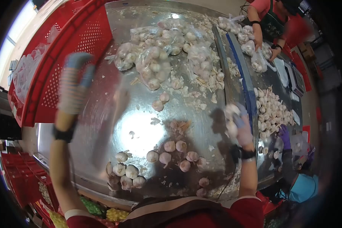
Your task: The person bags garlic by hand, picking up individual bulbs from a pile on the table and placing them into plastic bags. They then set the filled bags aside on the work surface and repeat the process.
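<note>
Fingers of the right hand [244, 128] curl around blurred garlic bulbs [231, 114] by the metal divider [221, 57] at right; a light, cupped grip should prevent slipping and spare their skins. The left hand [72, 85], spread and seemingly empty, is near the red crate [97, 28]. Loose bulbs [152, 156] lie near, bagged garlic [154, 66] far.
</note>
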`<state>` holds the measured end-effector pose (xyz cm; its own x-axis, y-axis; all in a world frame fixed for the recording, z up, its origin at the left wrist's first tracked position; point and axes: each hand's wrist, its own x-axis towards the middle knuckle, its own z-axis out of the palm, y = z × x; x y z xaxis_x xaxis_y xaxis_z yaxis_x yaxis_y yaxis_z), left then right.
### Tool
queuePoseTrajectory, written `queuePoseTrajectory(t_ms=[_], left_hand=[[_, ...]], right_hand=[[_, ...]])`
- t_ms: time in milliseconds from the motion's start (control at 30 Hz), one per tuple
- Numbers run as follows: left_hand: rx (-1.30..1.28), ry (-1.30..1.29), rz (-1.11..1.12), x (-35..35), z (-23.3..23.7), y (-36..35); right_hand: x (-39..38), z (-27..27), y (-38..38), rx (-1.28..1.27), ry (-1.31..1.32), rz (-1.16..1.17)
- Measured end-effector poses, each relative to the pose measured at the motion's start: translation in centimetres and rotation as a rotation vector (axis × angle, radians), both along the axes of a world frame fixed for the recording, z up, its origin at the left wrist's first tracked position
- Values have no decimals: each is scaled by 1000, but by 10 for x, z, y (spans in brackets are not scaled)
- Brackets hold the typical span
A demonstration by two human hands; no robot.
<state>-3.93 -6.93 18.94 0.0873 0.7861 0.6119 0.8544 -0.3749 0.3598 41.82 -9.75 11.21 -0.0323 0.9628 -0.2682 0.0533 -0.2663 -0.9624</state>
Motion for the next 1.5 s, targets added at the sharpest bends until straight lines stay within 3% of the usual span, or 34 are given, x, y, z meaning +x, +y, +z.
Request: queuePoseTrajectory(t_ms=[67, 100, 167, 200, 333, 367, 433, 467, 533, 600, 667, 700, 767, 800, 833, 867, 933, 967, 1033, 1067, 1100, 1133, 1167, 1233, 1300, 1367, 1433, 1467, 1500], left_hand=[[-449, -201, -156, 42, -75, 25], [-559, -100, -175, 69, -97, 33], [-587, 70, -218, 109, -151, 54], [-625, 37, -222, 124, -178, 68], [-591, 86, -254, 177, -196, 93], [-596, 91, -269, 183, -200, 102], [-668, 283, -234, 188, -208, 115], [-758, 355, -150, 194, -201, 115], [-783, 392, -158, 196, -187, 110], [-807, 421, -157, 196, -169, 96], [-445, 179, -127, 192, -146, 60], [-440, 187, -122, 191, -135, 43], [-566, -374, -325, 189, -116, 7], [-830, -523, -288, 185, -99, -14], [-1094, -677, -239, 180, -88, -37], [-1033, -1014, -280, 183, -109, -60], [-1183, -1866, -464, 185, -126, -93], [-1401, -2393, -622, 185, -123, -105], [-1454, -2350, -784, 186, -126, -129], [-1305, -2211, -554, 201, -105, -143], [-1294, -2214, -553, 203, -107, -149], [-1333, -2193, -540, 205, -113, -154], [-1378, -2170, -525, 206, -122, -157], [-1510, -2244, -604, 207, -145, -157], [-885, -712, -439, 214, -150, -167], [-903, -739, -377, 223, -137, -172], [-929, -798, -228, 230, -120, -174], [-355, -183, -433, 232, -117, -169], [-358, -183, -436, 238, -113, -170]], right_hand=[[55, 13, -72, 51, -232, -120], [90, 9, -111, 76, -390, -170], [108, 42, -186, 72, -570, -273], [123, 47, -226, 50, -668, -257], [141, 65, -340, -440, -307, -413], [182, 38, -388, -489, -788, -29], [163, 34, -385, -574, -1143, 118], [151, 26, -373, -579, -1133, 109], [126, 5, -332, -272, -982, -31], [83, -7, -271, -95, -872, 123], [40, -34, -230, 44, -894, 269], [20, -45, -210, 156, -903, 365], [-15, -64, -180, 207, -1147, 676], [-24, -77, -170, 219, -1140, 679], [-33, -93, -163, 391, -1237, 704], [-38, -110, -155, 569, -1330, 721], [-39, -154, -141, 539, -1287, 785], [-38, -165, -135, 491, -1254, 846], [-34, -128, -128, 497, -1230, 806], [-31, -117, -128, 220, -728, 609], [-29, -113, -128, -49, -230, 396], [-29, -117, -126, 152, -133, 304], [-29, -110, -129, 151, -132, 305], [-29, -81, -139, -520, 1097, 72], [-43, -53, -147, -562, 1249, -30], [-42, -63, -155, -605, 1402, -134], [-39, -96, -159, -494, 1536, 43], [-41, -91, -158, -456, 1577, 101], [-43, -85, -159, -497, 1539, -18]])
